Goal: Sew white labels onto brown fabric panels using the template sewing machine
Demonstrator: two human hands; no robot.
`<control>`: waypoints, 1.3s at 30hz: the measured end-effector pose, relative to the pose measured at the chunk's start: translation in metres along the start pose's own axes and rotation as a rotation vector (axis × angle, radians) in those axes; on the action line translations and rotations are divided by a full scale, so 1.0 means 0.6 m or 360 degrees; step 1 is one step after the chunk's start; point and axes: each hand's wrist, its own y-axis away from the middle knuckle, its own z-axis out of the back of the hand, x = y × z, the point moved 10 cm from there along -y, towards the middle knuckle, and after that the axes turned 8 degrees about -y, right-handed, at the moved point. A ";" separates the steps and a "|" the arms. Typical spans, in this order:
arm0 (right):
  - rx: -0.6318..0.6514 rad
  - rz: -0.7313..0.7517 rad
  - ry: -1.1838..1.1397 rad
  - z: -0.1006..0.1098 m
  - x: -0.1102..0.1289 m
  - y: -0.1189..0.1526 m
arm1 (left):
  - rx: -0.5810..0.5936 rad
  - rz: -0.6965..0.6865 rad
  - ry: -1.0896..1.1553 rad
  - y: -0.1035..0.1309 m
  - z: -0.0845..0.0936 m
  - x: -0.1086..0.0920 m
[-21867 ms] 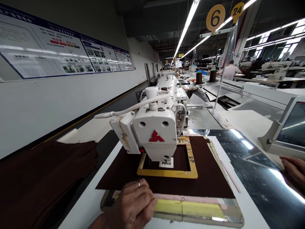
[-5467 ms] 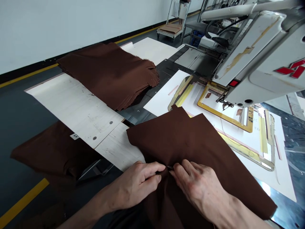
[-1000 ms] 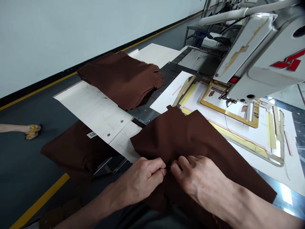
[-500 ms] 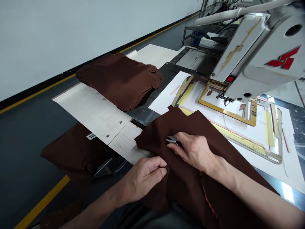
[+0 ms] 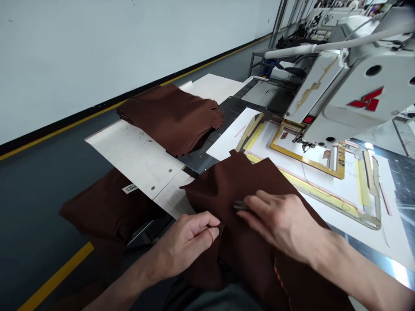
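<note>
A dark brown fabric piece [image 5: 233,185] with a notched far edge hangs over the table's near edge toward my lap. My left hand [image 5: 194,239] pinches a fold of it between thumb and fingertips. Over the fabric, to the right, my right hand [image 5: 275,216] is closed around small thread snips [image 5: 240,205]; their blades are blurred and point left. An orange-and-black twisted cord [image 5: 281,280] runs down below the right wrist across the brown cloth.
Brown cut panels [image 5: 171,116] lie stacked on the white board [image 5: 129,144]. At right stands a sewing machine [image 5: 363,95] above a yellow clamp frame [image 5: 308,160] and a white template sheet [image 5: 223,142]. More brown fabric [image 5: 97,207] with a white label hangs at lower left.
My left hand has shifted slightly left with the pinched fabric. My right hand, with the snips, has moved a little down and right. The whole view has shifted somewhat.
</note>
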 end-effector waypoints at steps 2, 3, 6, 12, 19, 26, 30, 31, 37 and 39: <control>0.0087 0.0104 0.0028 -0.004 0.043 0.009 | -0.0030 -0.0004 -0.0040 0.000 0.001 -0.001; 0.0123 0.0141 0.0057 -0.010 0.059 0.013 | -0.0055 -0.0016 -0.0070 0.000 0.002 -0.002; 0.0195 0.0186 0.0162 -0.036 0.076 0.022 | -0.0121 -0.0061 -0.0159 0.000 0.003 -0.007; 0.0215 0.0176 0.0276 -0.060 0.063 0.025 | -0.0142 -0.0071 -0.0233 0.001 -0.002 -0.007; 0.0357 0.0234 0.0340 -0.054 0.086 0.026 | -0.0094 -0.0128 -0.0381 0.001 -0.008 -0.014; 0.0490 0.0254 0.0401 -0.074 0.087 0.031 | -0.0069 -0.0257 -0.0463 -0.004 -0.024 -0.020; 0.0292 0.0181 0.0153 -0.050 0.060 0.026 | -0.0074 -0.0082 -0.0251 -0.002 -0.016 -0.009; 0.0231 0.0105 0.0012 -0.041 0.046 0.022 | -0.0087 -0.0046 -0.0199 -0.001 -0.013 -0.006; -0.0120 -0.0325 -0.0532 -0.030 -0.051 -0.007 | -0.0133 0.0030 -0.0084 -0.008 -0.009 0.002; -0.0197 -0.0286 -0.0517 -0.040 -0.063 -0.017 | -0.0133 0.0047 -0.0064 -0.016 -0.012 0.006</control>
